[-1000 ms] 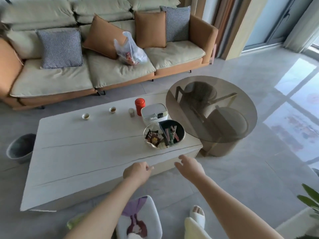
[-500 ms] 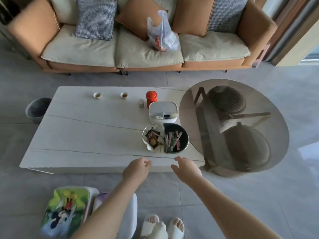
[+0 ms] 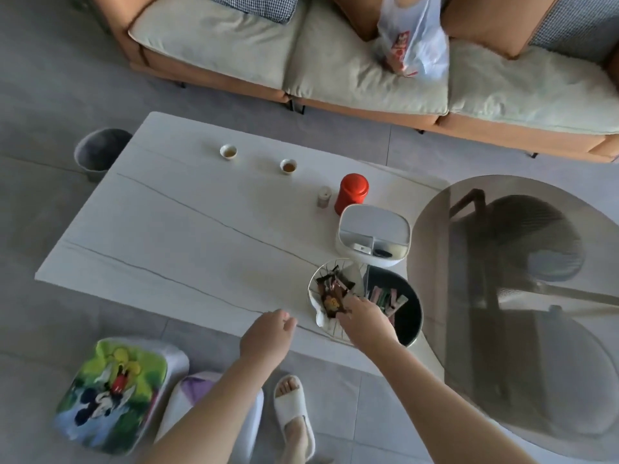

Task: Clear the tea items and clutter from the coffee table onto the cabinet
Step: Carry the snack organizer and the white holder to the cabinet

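On the white coffee table (image 3: pixel 174 236) stand two small teacups (image 3: pixel 228 151) (image 3: pixel 288 166) with tea, a red tin (image 3: pixel 351 193), a small pale jar (image 3: pixel 324 196), a white lidded box (image 3: pixel 373 235) and a two-part snack bowl (image 3: pixel 407 316), white on the left and black on the right. My right hand (image 3: pixel 365 321) reaches over the bowl's near rim, fingers on the wrapped snacks; whether it grips anything is unclear. My left hand (image 3: pixel 266 338) hovers over the table's near edge, left of the bowl, fingers loosely curled and holding nothing.
A round smoked-glass side table (image 3: pixel 522 313) overlaps the coffee table's right end. A sofa (image 3: pixel 335 61) with a plastic bag (image 3: pixel 413 38) lies beyond. A grey bin (image 3: pixel 98 152) stands at the far left corner. Cartoon-print cushions (image 3: pixel 110 393) and my slippered feet (image 3: pixel 294 410) are on the floor.
The view has moved closer and tilted down. My right hand has advanced from the table's near edge onto the snack bowl. My left hand has moved slightly forward over the edge.
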### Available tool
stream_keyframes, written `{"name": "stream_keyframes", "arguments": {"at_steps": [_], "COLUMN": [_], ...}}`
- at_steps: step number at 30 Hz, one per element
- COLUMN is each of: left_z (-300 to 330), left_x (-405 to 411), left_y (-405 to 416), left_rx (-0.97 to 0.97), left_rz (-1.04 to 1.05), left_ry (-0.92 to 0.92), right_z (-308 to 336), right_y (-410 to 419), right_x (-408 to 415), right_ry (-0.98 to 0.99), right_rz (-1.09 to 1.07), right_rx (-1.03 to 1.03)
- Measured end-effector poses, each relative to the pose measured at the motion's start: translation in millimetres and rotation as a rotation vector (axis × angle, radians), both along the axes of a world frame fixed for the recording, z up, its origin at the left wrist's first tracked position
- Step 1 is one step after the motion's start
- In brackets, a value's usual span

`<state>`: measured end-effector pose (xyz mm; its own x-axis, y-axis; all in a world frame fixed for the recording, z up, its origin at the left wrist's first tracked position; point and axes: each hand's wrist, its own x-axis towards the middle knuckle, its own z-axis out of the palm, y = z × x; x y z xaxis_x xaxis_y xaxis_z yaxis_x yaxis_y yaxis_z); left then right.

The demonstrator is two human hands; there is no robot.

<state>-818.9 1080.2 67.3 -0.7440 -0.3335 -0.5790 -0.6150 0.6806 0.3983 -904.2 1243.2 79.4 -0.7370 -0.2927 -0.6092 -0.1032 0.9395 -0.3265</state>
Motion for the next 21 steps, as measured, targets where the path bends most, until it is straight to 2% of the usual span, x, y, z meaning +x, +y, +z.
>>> {"name": "stream_keyframes", "arguments": {"at_steps": [6, 9, 16, 21], "left_z": [-66.6, -97.0, -143.6, -155.8], "left_x": [-62.5, -87.6, -129.2, -139.8], "left_y": [2.2, 6.9, 23.6, 19.0], "left_rx": [0.082, 0.087, 0.054, -0.123], "left_rz": [0.009, -0.008, 0.028, -0.014], "left_ry": [0.003, 0.008, -0.057, -0.118], "right_z": [-74.2, -106.7, -147.0, -158.1], "right_y": [13.7, 25.7, 43.0, 47.5], "right_x": [-46.0, -65.2, -105.6, -116.0], "right_ry": [-0.001, 0.066, 0.209, 0.197], "right_rz": [-0.178, -0.236, -0.122, -0.054], "right_rx": [0.03, 0.048, 0.072, 0.071]}}
